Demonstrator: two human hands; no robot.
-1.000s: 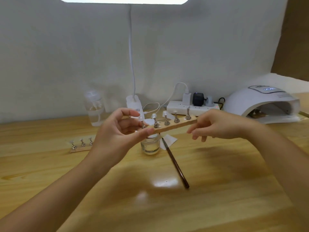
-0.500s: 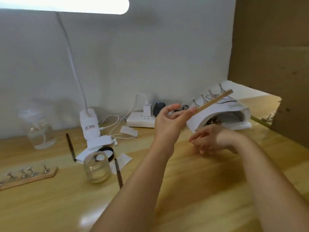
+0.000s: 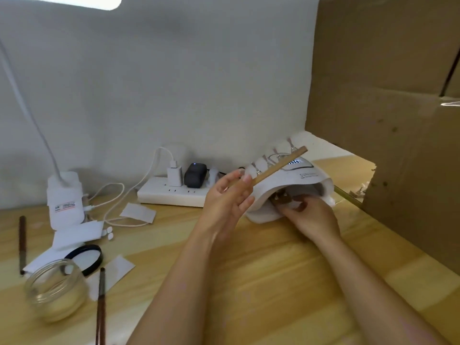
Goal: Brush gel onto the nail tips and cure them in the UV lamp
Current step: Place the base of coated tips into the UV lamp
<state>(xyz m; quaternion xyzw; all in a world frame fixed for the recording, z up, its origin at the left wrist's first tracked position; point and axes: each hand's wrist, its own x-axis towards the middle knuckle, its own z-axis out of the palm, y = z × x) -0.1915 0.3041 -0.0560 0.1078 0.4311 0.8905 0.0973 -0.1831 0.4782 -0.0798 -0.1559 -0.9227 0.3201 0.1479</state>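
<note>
Since the earlier frame the right hand [image 3: 307, 214] has reached into the mouth of the domed white UV lamp [image 3: 293, 180], fingers curled on a brown piece there, while the left hand [image 3: 230, 195] pinches the slim wooden strip [image 3: 278, 166] of nail tips, tilted above the lamp

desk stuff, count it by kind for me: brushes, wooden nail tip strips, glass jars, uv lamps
brushes: 2
wooden nail tip strips: 2, one in the left hand, one partly hidden inside the lamp
glass jars: 1
uv lamps: 1
total: 6
</note>
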